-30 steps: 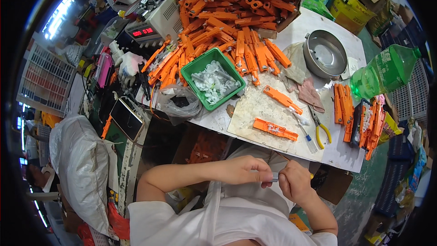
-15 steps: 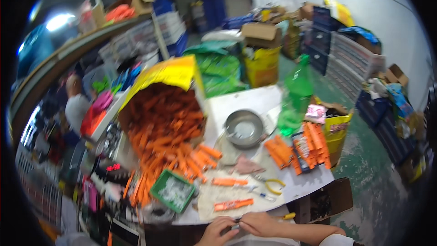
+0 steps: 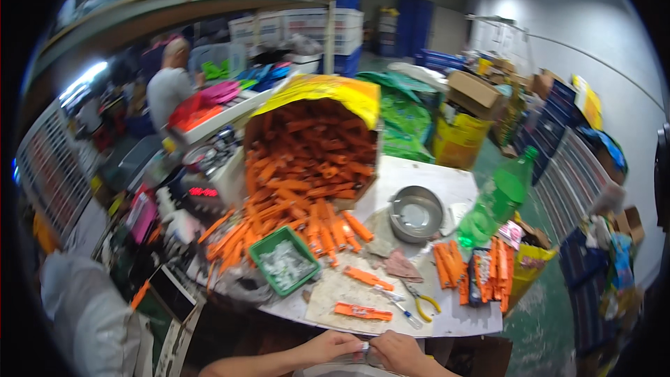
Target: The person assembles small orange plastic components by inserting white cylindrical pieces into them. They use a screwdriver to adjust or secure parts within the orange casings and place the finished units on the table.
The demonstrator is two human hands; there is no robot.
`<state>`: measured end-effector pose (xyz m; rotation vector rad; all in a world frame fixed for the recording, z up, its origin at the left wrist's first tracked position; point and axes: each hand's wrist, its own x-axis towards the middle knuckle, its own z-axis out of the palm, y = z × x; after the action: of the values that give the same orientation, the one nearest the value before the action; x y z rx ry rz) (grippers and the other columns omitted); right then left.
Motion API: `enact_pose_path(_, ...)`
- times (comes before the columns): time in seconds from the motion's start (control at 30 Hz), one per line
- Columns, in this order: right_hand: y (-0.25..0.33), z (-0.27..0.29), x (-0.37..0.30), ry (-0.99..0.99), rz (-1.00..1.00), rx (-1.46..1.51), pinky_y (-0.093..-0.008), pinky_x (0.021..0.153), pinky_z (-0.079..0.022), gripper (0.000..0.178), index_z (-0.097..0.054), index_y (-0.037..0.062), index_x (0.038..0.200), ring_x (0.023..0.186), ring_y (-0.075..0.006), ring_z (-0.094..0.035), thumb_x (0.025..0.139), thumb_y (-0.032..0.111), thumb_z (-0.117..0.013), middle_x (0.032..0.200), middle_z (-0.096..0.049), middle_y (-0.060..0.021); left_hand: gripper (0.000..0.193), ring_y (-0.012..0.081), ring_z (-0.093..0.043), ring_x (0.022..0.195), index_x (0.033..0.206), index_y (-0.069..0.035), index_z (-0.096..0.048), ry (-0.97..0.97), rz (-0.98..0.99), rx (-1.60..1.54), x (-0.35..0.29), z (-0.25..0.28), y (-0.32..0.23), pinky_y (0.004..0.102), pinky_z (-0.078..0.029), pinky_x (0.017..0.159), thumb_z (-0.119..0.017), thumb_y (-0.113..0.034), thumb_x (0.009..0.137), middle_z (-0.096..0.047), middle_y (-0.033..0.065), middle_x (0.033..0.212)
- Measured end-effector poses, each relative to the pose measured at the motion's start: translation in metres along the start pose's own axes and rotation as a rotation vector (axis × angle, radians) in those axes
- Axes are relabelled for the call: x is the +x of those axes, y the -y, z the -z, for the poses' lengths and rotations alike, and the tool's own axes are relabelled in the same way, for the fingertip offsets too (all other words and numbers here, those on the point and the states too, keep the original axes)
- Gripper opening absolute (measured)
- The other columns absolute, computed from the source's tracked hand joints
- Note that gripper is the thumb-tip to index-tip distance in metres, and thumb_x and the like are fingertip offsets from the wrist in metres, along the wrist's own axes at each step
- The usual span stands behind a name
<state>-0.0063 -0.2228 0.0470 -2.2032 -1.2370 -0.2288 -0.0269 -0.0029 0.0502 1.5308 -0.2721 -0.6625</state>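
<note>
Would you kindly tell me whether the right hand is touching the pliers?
Apart: the head view plainly shows a strip of table between the pliers and the right hand.

The one head-worn fisheye camera looks forward and down across the counter (image 3: 450, 176), taking in the left hand (image 3: 326, 347) and right hand (image 3: 398, 353) near its lower edge and the pale wall (image 3: 558, 7) well beyond.
</note>
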Motion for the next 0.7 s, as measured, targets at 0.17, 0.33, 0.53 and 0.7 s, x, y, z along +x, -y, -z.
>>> enact_pose_path(0.17, 0.017, -0.002, -0.003, 0.17, -0.705, 0.45, -0.0437, 0.079, -0.044, 0.029, -0.057, 0.0055, 0.105, 0.086, -0.0372, -0.059, 0.096, 0.029, -0.043, 0.097, -0.06, -0.0227, 0.029, 0.023, -0.055, 0.101, 0.083, -0.003, -0.061, -0.426, -0.784, 0.991, -0.003, -0.006, -0.012, 0.0378, -0.039, 0.094, -0.065, -0.032, 0.085, -0.059, 0.0068, 0.09)
enact_pose_path(0.33, 0.032, 0.011, 0.032, 0.223, -0.581, 0.11, -0.0452, 0.075, -0.045, 0.023, -0.059, 0.0055, 0.09, 0.083, -0.0386, -0.058, 0.093, 0.024, -0.046, 0.088, -0.059, -0.0209, 0.03, 0.025, -0.054, 0.1, 0.087, -0.002, -0.062, -0.452, -0.726, 0.895, -0.01, 0.008, -0.014, 0.0412, -0.039, 0.093, -0.064, -0.032, 0.085, -0.061, 0.008, 0.09)
enact_pose_path(0.53, 0.014, -0.014, 0.025, 0.148, -0.426, 0.301, -0.0456, 0.064, -0.042, 0.017, -0.054, 0.0031, 0.081, 0.071, -0.0371, -0.053, 0.086, 0.02, -0.052, 0.078, -0.056, -0.0194, 0.026, 0.0241, -0.054, 0.102, 0.089, -0.005, -0.062, -0.432, -0.723, 0.9, -0.018, 0.017, -0.017, 0.0423, -0.038, 0.094, -0.065, -0.031, 0.084, -0.06, 0.0076, 0.091)
enact_pose_path(0.7, -0.005, -0.014, 0.036, 0.087, -0.626, 0.881, -0.0288, 0.053, -0.037, 0.023, -0.056, 0.0037, 0.09, 0.058, -0.016, -0.046, 0.095, 0.025, -0.05, 0.067, -0.049, -0.0054, 0.022, 0.0252, -0.054, 0.099, 0.088, -0.011, -0.062, -0.662, -0.761, 1.203, -0.024, 0.049, -0.033, 0.0425, -0.039, 0.093, -0.067, -0.03, 0.08, -0.058, 0.0065, 0.091)
